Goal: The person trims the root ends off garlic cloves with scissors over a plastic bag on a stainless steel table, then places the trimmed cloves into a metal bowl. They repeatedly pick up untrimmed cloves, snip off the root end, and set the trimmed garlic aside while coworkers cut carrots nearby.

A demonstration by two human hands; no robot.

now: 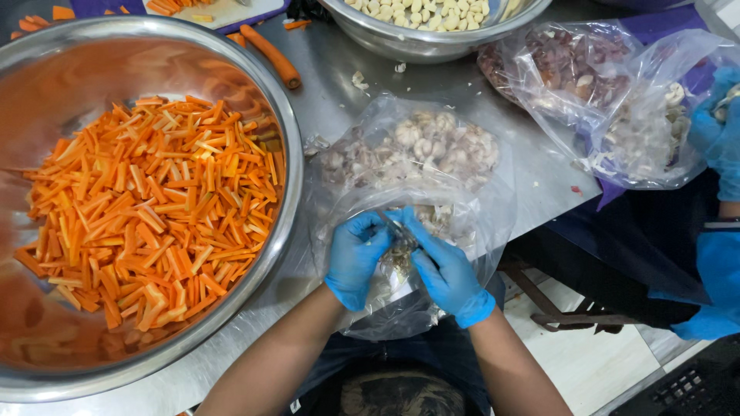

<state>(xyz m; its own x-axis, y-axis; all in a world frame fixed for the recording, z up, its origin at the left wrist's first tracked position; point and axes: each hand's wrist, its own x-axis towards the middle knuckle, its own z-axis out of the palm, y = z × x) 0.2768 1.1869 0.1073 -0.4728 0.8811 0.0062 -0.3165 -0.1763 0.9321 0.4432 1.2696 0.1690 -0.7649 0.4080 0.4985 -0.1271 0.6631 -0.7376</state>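
- Your left hand (pixel 355 258) and right hand (pixel 445 270), both closed on a garlic bulb (pixel 399 245), are mid-peel over the plastic bag (pixel 416 177).
- Next likely needs a firm pinch to separate a clove.

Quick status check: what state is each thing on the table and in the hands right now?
left hand: gloved, pinching a garlic piece
right hand: gloved, gripping the same garlic piece
garlic piece: held over the bag
clear bag: open, holds garlic
big steel bowl: part filled with carrot sticks
whole carrot: uncut, lying on the table
far bowl: holds peeled cloves
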